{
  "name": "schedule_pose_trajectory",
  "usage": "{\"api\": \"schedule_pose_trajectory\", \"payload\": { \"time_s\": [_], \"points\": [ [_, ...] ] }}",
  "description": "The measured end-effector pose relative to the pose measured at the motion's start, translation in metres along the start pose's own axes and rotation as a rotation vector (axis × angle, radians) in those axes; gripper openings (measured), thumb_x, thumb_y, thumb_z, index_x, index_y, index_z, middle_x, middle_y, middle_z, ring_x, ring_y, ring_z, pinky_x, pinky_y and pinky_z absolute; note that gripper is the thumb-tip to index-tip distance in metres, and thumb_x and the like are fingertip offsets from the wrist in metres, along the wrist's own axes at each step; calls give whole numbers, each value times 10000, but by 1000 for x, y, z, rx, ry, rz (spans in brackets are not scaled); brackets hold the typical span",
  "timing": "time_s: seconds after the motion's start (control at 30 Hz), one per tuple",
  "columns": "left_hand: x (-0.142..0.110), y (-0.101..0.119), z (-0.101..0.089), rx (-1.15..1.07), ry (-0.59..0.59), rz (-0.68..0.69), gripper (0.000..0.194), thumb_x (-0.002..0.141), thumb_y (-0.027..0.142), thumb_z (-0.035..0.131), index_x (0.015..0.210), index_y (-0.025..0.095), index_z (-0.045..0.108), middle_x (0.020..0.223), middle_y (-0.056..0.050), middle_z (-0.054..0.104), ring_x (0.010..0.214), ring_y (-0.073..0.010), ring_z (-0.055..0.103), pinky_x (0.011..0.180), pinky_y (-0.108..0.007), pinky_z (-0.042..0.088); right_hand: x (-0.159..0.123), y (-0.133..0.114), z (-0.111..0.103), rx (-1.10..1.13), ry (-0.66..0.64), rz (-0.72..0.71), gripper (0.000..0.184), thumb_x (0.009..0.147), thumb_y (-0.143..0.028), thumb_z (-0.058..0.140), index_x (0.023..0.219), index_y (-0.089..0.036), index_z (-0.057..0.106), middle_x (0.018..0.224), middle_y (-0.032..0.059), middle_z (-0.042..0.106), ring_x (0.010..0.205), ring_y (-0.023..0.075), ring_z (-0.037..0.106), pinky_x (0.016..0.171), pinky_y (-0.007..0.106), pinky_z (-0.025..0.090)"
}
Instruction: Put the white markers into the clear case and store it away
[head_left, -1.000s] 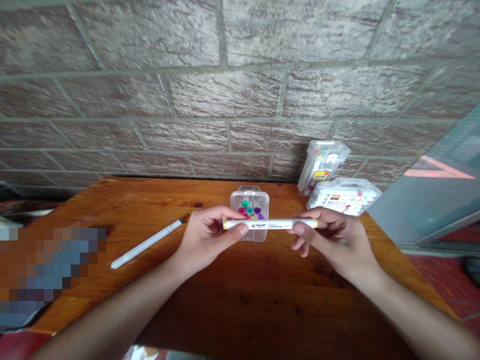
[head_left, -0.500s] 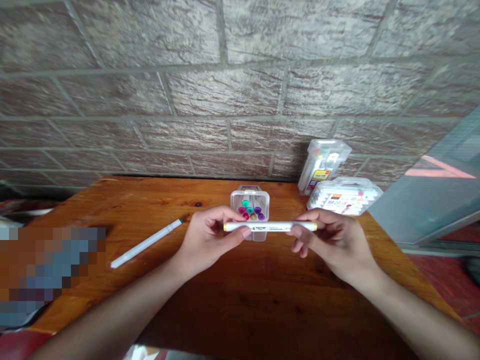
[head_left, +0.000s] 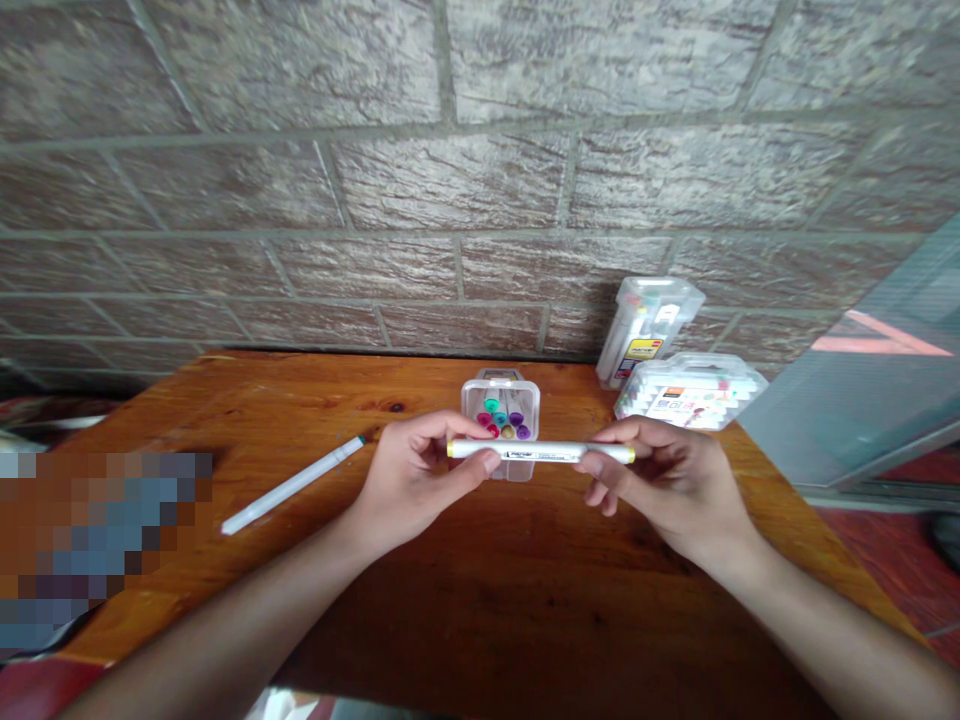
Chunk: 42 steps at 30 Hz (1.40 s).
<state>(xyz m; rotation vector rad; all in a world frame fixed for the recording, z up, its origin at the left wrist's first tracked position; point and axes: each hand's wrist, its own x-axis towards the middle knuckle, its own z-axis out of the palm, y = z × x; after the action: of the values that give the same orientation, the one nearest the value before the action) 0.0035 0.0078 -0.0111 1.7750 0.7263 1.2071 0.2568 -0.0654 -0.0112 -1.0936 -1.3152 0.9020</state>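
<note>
Between my two hands a white marker [head_left: 538, 453] with yellow ends is held level, its printed label facing me. My left hand [head_left: 420, 478] pinches it near the left end, between thumb and forefinger. At the right end, my right hand [head_left: 667, 482] grips it the same way, other fingers curled below. Just behind the marker stands a clear plastic case [head_left: 538, 400] with its open end towards me. Several markers [head_left: 501, 420] in it show green, red, purple and tan ends; the held marker hides the case's lower part. Another white marker [head_left: 292, 487] with a teal end lies left of my left hand.
Two more clear marker cases are at the back right: an upright one [head_left: 649, 335] and a wide one [head_left: 691, 393]. The wooden table [head_left: 300, 400] backs onto a stone-block wall [head_left: 450, 180]. A blurred-out patch [head_left: 105, 550] covers something on the left.
</note>
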Motion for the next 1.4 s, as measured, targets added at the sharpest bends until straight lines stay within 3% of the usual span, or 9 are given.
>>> {"api": "schedule_pose_trajectory", "payload": {
  "time_s": [0.27, 0.6, 0.93, 1.4],
  "points": [
    [1, 5, 2, 0, 13, 23, 106, 799, 193, 814, 893, 144, 810, 693, -43, 766, 574, -127, 640, 520, -199, 470, 2, -4, 0, -25, -6, 8, 302, 822, -420, 888, 889, -165, 742, 599, 43, 754, 427, 151, 667, 415, 226, 562],
    [1, 1, 0, 11, -20, 9, 116, 827, 237, 830, 847, 150, 757, 736, -38, 749, 627, -129, 635, 572, -211, 465, 0, -4, 2, -30, 4, -9, 354, 738, -449, 948, 879, -186, 759, 599, 21, 752, 426, 162, 683, 416, 233, 583],
    [1, 10, 2, -85, -54, -16, 110, 897, 244, 774, 835, 167, 724, 640, 27, 630, 502, -75, 499, 510, -204, 411, -1, -7, 3, -47, -30, -12, 229, 803, -325, 908, 880, -180, 749, 609, 15, 758, 440, 136, 684, 425, 191, 566],
    [0, 3, 3, -63, -19, 37, 108, 799, 134, 840, 886, 166, 784, 798, -28, 789, 690, -111, 694, 641, -175, 525, 0, -1, 0, 19, -44, 9, 205, 814, -298, 910, 880, -177, 757, 609, 11, 758, 443, 109, 669, 443, 156, 555]
  ]
}}
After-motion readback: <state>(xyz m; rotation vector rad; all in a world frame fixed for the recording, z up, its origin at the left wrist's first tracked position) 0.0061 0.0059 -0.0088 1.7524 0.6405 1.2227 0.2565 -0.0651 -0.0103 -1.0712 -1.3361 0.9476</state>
